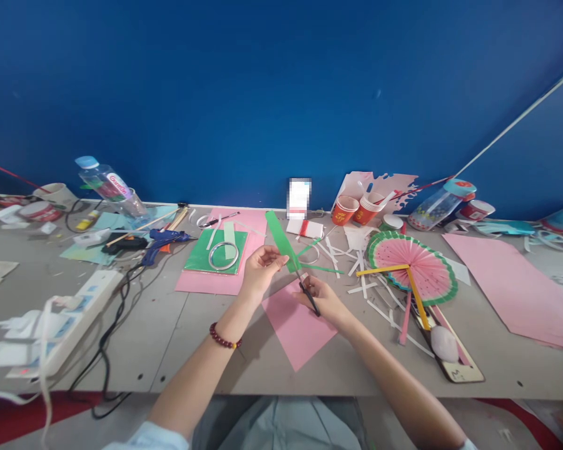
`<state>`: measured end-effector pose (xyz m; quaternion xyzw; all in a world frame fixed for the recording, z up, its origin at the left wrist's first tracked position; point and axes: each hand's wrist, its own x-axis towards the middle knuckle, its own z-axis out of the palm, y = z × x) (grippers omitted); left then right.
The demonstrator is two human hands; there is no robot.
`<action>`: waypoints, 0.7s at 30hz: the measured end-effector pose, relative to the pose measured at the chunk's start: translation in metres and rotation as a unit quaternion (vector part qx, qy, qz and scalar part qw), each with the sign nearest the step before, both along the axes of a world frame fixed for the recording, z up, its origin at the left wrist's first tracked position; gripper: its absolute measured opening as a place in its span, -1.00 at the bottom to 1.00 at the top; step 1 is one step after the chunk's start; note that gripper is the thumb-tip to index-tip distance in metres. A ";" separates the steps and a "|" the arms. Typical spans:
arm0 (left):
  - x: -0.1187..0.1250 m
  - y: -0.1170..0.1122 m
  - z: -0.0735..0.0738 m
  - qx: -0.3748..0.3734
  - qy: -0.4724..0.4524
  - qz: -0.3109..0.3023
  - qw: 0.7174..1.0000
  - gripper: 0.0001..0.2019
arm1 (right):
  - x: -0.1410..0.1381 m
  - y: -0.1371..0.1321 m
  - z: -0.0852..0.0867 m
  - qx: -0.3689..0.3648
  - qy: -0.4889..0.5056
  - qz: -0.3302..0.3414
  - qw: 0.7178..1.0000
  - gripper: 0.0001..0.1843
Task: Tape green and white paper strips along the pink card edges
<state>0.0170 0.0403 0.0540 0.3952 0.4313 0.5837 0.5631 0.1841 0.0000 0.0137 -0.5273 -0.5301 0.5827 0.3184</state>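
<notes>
Strip of green paper [282, 241] slants lengthwise away leftward

The right hand [326, 302] hides part of the scissors [313, 303] and the upper-right edge of the pink square [296, 344]. The upright white panel [299, 198] is pixelated beyond reading. Lettering on the red cups [343, 211] is too small to make out. The large pink sheet [520, 294] runs off the right side.
</notes>
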 end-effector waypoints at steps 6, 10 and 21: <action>0.000 0.000 -0.001 0.000 0.002 0.001 1.000 -0.64 | 0.001 0.001 -0.003 -0.005 -0.010 -0.005 1.000 -0.59; 0.001 0.001 -0.001 0.001 0.000 0.004 1.000 -0.64 | 0.002 0.001 -0.003 -0.010 -0.006 -0.002 1.000 -0.58; 0.000 -0.001 0.000 -0.002 -0.003 0.003 1.000 -0.64 | 0.000 0.001 0.002 -0.010 -0.013 -0.006 1.000 -0.56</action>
